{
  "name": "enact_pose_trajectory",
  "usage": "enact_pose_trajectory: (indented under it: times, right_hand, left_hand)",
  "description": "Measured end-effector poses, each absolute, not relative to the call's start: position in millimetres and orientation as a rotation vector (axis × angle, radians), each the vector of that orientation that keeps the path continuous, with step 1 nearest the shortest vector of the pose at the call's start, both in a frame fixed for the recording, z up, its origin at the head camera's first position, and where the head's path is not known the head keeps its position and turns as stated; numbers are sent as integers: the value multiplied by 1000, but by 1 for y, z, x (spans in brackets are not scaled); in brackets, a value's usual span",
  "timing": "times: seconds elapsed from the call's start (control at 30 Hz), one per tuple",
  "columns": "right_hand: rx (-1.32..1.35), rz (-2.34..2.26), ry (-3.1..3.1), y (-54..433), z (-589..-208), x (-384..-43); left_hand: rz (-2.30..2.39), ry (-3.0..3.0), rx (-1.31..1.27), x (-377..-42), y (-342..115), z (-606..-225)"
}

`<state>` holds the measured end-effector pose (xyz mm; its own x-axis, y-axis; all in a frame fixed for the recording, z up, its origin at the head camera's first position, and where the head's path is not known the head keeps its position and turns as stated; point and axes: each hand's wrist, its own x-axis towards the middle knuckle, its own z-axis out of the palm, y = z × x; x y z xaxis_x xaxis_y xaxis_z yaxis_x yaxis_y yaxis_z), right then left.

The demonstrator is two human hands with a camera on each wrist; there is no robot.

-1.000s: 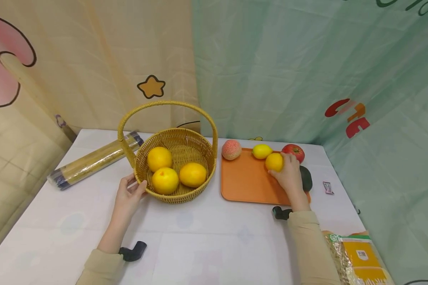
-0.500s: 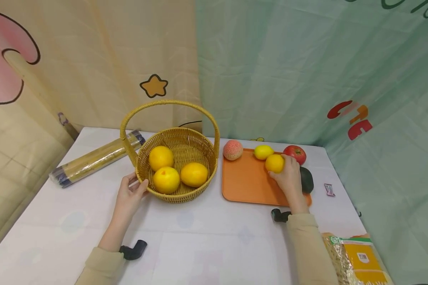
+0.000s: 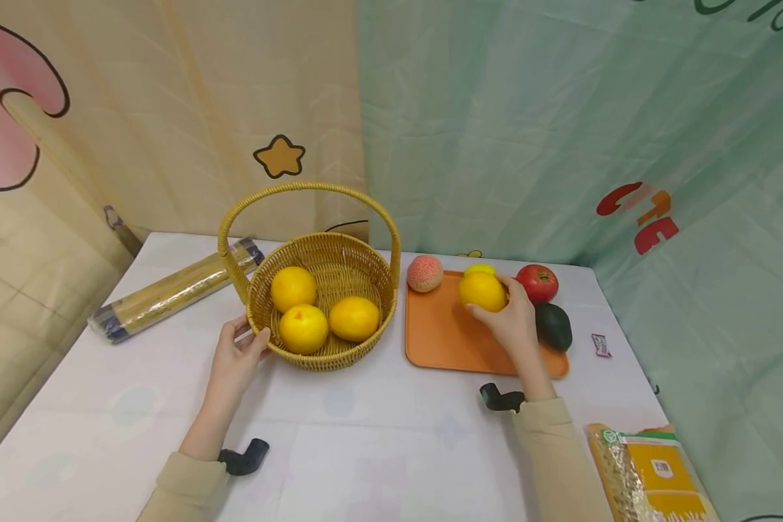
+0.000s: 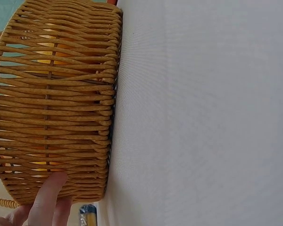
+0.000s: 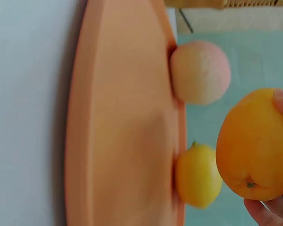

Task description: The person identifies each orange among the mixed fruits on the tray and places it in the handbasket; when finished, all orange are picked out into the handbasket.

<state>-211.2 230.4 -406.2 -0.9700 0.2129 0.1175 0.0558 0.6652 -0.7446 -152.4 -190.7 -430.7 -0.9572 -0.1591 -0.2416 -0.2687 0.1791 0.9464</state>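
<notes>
My right hand (image 3: pixel 514 319) grips an orange (image 3: pixel 482 291) above the orange tray (image 3: pixel 440 333); in the right wrist view the orange (image 5: pixel 257 146) shows its stem end, with fingers around it. Partly behind it is a lemon (image 3: pixel 479 269) at the tray's back edge. A pink peach (image 3: pixel 425 273) sits at the back left corner, a red apple (image 3: pixel 538 283) at the back right. A dark green avocado-like fruit (image 3: pixel 553 327) lies on the tray's right side. My left hand (image 3: pixel 236 355) holds the wicker basket (image 3: pixel 322 362), fingers against its woven side (image 4: pixel 52 113). Inside are three yellow-orange fruits (image 3: pixel 304 329).
A plastic-wrapped roll (image 3: pixel 176 290) lies left of the basket, whose tall handle (image 3: pixel 309 186) arches above it. Right of the tray is a small wrapped candy (image 3: pixel 601 345). A yellow food bag (image 3: pixel 659 471) lies at the front right. Curtains (image 3: pixel 470 145) hang behind the table.
My right hand has lifted the orange and carried it left, so it overlaps the lemon and uncovers the dark green fruit. The left hand stays on the basket.
</notes>
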Motion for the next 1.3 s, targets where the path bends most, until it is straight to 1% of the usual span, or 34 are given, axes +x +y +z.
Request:
enact_pose_trajectory:
  times: [0.17, 0.7, 0.9, 1.3]
  right_hand:
    - [-185, 1339, -2671, 208, -397, -206]
    - [149, 1696, -2630, 139, -378, -202]
    - [284, 1722, -2647, 114, -376, -208]
    - [349, 1613, -2727, 68, -377, -234]
  left_hand:
    - [1927, 2332, -436, -153, -191, -431]
    - [1940, 2337, -427, -151, -190, -431]
    - [1923, 2346, -436, -151, -190, -431]
    - [1892, 2367, -430, -151, -189, -429]
